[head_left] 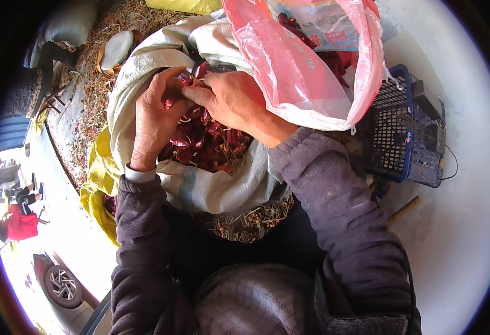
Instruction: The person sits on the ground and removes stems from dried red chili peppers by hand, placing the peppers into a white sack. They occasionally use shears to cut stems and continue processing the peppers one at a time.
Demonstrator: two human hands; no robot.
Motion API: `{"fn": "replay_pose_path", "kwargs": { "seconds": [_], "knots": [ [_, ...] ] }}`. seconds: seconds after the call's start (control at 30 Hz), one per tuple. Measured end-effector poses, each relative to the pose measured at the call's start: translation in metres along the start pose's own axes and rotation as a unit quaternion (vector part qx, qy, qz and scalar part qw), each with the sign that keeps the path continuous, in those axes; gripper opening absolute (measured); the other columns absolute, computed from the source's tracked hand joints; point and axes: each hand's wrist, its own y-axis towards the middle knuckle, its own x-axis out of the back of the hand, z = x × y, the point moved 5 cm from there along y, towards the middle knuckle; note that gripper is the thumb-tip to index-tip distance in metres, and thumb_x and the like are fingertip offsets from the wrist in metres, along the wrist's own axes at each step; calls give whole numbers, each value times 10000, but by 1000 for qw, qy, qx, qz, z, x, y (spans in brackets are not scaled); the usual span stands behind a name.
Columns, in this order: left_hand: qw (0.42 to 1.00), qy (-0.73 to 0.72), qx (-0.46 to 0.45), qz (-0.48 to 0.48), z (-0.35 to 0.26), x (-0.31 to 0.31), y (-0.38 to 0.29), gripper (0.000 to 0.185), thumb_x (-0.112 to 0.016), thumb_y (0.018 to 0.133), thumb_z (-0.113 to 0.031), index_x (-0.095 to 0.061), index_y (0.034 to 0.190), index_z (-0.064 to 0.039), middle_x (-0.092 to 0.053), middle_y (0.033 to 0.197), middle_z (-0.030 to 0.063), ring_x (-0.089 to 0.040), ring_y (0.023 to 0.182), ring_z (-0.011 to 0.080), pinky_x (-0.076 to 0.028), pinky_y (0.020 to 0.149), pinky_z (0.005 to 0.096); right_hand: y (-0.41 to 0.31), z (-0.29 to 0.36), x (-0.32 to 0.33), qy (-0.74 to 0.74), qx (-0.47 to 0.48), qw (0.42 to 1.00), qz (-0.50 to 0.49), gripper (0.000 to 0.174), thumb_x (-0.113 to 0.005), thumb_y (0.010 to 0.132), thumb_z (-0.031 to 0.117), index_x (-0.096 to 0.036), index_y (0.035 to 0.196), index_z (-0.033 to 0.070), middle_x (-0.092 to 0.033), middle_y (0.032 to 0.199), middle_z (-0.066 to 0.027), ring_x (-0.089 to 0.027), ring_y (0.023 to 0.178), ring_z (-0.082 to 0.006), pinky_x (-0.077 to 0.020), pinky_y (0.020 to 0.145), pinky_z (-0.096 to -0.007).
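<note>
My left hand [153, 113] and my right hand [234, 98] meet over the far side of a white woven sack [211, 188] with its mouth rolled down. Dried red chili peppers [207, 142], many with pale stems, fill the opening. Between my fingertips is a dried chili [202, 70]; the right thumb and fingers pinch at its stem end. The left fingers curl around it, and they partly hide what they hold. A pink and clear plastic bag [303, 79] stands beyond my right wrist, with dark red chilies [297, 31] at its far side.
To the right are a blue plastic basket [389, 121] and a wooden stick [404, 209]. A yellow woven sack [100, 167] lies left. Stems and scraps [96, 94] litter the floor around a round stool [117, 50]. Farther left are a person in red [21, 224] and a car wheel [63, 287].
</note>
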Motion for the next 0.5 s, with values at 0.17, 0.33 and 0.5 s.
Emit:
{"fn": "replay_pose_path", "kwargs": {
  "seconds": [0.17,0.33,0.5],
  "knots": [
    [991,-124,34,38,-5,7,-2,635,-727,798,111,-548,1388,-39,-675,1089,49,-666,1011,142,-549,924,295,1,7,3,55,36,998,8,403,-584,984,462,-728,1002,86,-701,761,-152,-697,709,-341,-519,610,-455],
    [987,-132,27,86,-7,4,-4,540,-699,859,65,-553,1369,-32,-662,1110,53,-648,1058,160,-526,966,313,5,17,-5,-94,159,983,-8,222,-586,954,254,-694,1025,75,-679,760,-112,-696,700,-319,-528,588,-450],
    [987,-20,64,146,1,3,-5,270,-677,930,-65,-588,1180,-10,-669,1010,99,-642,960,194,-510,867,345,5,21,0,-166,199,965,-43,133,-612,894,205,-659,967,105,-671,745,-64,-700,683,-270,-537,574,-416]
  ]
}}
